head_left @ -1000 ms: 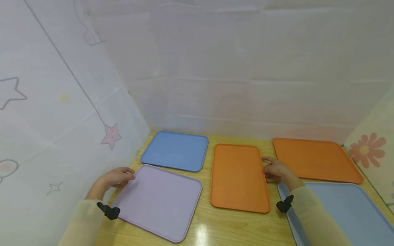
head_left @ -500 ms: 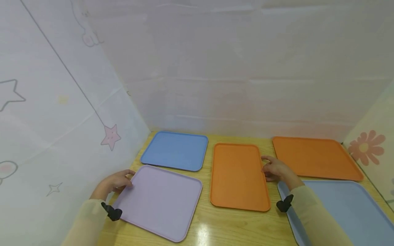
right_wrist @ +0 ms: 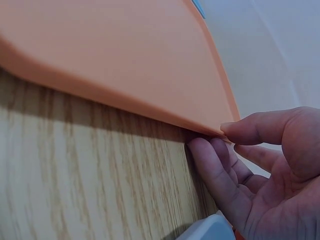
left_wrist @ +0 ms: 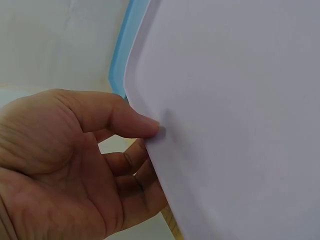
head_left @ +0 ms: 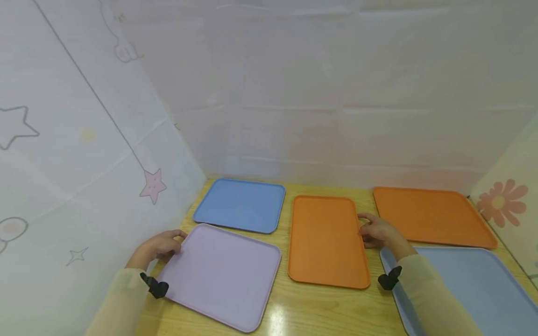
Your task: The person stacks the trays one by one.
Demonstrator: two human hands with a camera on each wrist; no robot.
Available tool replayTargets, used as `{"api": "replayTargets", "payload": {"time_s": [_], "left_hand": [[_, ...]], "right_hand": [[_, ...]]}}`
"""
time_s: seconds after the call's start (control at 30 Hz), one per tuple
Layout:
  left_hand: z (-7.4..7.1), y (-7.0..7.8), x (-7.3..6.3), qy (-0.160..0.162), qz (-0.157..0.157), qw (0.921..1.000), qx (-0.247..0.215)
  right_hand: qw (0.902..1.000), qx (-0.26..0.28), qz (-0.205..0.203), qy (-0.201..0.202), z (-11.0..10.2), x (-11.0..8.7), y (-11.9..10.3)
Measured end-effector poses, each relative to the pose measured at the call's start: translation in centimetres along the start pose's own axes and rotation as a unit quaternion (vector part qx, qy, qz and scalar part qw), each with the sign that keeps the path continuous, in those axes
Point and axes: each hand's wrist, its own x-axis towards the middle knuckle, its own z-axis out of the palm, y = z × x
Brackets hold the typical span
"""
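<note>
In the head view my left hand (head_left: 163,245) is at the left edge of a lilac tray (head_left: 224,277). The left wrist view shows its thumb over the rim (left_wrist: 155,131) and the other fingers curled beneath, so the hand pinches the tray. My right hand (head_left: 378,232) is at the right edge of an upright-oriented orange tray (head_left: 328,242). Its thumb presses on that rim while fingers (right_wrist: 212,165) reach under the edge, gripping it, as the right wrist view shows. Fingertips below both trays are partly hidden.
A blue tray (head_left: 239,205) lies behind the lilac one. At the right, a second orange tray (head_left: 433,217) lies behind a grey-blue tray (head_left: 470,284), which my right sleeve overlaps. White printed cloth walls (head_left: 319,93) enclose the wooden table (head_left: 311,310).
My left hand has moved slightly right and taken hold of the lilac tray's edge. That tray has shifted a little to the right. The right hand and its orange tray look almost unmoved.
</note>
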Motion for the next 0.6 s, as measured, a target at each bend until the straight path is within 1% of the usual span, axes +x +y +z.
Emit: {"api": "replayTargets", "payload": {"time_s": [0.23, 0.37, 0.47, 0.53, 0.6], "left_hand": [[-0.4, 0.6, -0.6, 0.013, 0.015, 0.9997, -0.014], [-0.5, 0.7, -0.8, 0.014, 0.026, 0.9985, -0.046], [-0.6, 0.8, -1.1, 0.011, 0.041, 0.9967, -0.068], [-0.6, 0.9, -1.4, 0.014, 0.051, 0.9953, -0.081], [-0.6, 1.1, -1.7, 0.014, 0.067, 0.9942, -0.083]], "right_hand": [[1.0000, 0.006, 0.001, 0.001, 0.1, -0.1, 0.0], [1.0000, 0.004, -0.004, 0.000, 0.1, -0.2, 0.0], [1.0000, 0.003, -0.008, -0.002, 0.1, -0.4, 0.1], [0.9999, 0.010, -0.009, -0.001, 0.0, -0.5, 0.2], [0.9997, 0.021, -0.007, 0.001, 0.0, -0.6, 0.3]]}}
